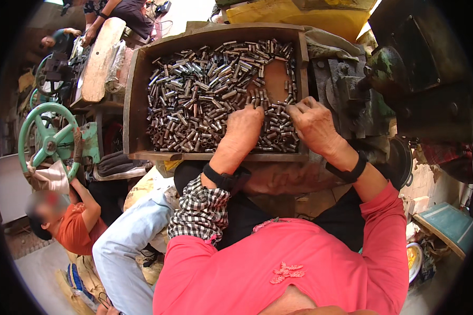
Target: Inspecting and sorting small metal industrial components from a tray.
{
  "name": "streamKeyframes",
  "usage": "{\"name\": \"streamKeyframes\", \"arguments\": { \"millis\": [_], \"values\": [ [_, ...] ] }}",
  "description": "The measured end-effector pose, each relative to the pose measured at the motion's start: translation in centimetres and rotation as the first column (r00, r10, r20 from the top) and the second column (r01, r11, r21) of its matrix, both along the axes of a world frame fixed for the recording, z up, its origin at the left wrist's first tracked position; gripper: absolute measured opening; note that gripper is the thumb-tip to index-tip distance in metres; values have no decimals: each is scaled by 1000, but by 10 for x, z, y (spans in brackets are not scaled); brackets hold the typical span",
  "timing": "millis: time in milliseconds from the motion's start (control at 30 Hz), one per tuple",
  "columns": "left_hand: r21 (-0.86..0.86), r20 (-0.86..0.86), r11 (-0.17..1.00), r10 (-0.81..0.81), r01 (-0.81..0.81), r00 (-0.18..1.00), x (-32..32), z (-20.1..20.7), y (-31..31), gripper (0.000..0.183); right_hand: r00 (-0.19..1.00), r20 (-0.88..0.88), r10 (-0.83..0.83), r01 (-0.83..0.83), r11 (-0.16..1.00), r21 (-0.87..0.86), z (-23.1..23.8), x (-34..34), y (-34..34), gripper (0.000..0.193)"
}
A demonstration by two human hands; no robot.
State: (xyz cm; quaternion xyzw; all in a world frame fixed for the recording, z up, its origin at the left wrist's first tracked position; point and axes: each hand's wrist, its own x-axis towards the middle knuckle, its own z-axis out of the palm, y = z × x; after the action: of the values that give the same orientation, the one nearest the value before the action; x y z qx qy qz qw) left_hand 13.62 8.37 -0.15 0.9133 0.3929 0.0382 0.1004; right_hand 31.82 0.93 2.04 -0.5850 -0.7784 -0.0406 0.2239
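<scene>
A wooden tray (pixel 215 156) in front of me holds a heap of short metal tubes (pixel 194 100), some bright and some dark. My left hand (pixel 243 131) reaches over its near side with fingers curled, and several upright tubes (pixel 257 97) stand right at the fingertips. At the tray's right wall is my right hand (pixel 316 125), its thumb and fingers pinched together beside the tubes. Whatever lies inside that pinch is hidden by the fingers. A bare patch of tray floor (pixel 276 81) shows just beyond both hands.
Dark machinery (pixel 404 79) stands close on the right. To the left are a green handwheel (pixel 48 140) and a wooden board (pixel 104 60). A person in an orange shirt (pixel 79 226) is at the lower left, and another person's arm (pixel 97 26) shows at the upper left.
</scene>
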Motion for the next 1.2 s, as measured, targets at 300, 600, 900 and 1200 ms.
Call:
{"name": "streamKeyframes", "arguments": {
  "millis": [300,600,900,1200],
  "values": [
    [131,-21,991,1,1,1000,0,-3,-4,11,784,-618,-55,-67,983,-172,-3,-2,-12,13],
    [-858,472,472,568,202,674,1,15,-13,25,149,-872,-467,-361,795,-487,-5,7,-8,12],
    [-935,341,214,762,283,550,2,17,-15,19,52,-873,-486,-399,791,-464,1,11,-7,10],
    [-936,287,150,850,318,442,5,17,-18,17,1,-867,-498,-378,803,-461,4,10,-7,11]
  ]
}}
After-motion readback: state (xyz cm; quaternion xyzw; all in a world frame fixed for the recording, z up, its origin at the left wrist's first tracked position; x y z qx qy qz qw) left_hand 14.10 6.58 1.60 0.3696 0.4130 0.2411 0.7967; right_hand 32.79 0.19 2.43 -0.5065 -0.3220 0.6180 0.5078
